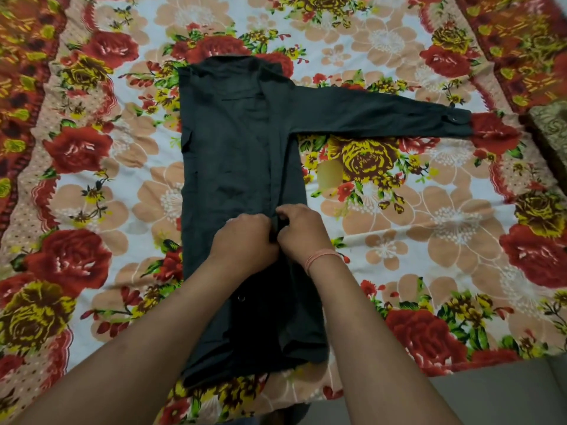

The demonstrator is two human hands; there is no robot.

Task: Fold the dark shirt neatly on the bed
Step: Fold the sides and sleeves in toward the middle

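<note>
Shirt: the dark shirt (233, 167) lies flat in the middle of the bed, collar at the far end, hem at the near edge, right under the camera.
Left side of shirt: already folded in over the body, a straight edge running down that side, a small pocket flap showing on it.
Sleeve: one long sleeve (377, 115) stretches straight out to the right across the bedspread, its buttoned cuff (457, 122) lying on a red rose of the print.
Left hand: the left hand (245, 240) is down on the cloth at mid-body, knuckles up, fingers curled in and pinching the fabric along the front strip.
Right hand: the right hand (302, 231) sits touching the left one, fingers closed on that same fold of dark fabric, thumb tucked on top.
Wrist: a pale orange thread band (322, 259) circles the right wrist.
Button: one small round button (241, 298) shows between the two forearms, nearer the hem.
Bed: a flowered bedspread (429, 225), red and yellow roses on peach and white, covers everything under the shirt.
Near corner: a strip of plain grey floor (491, 394) shows at the lower right, beyond the bedspread's edge.
</note>
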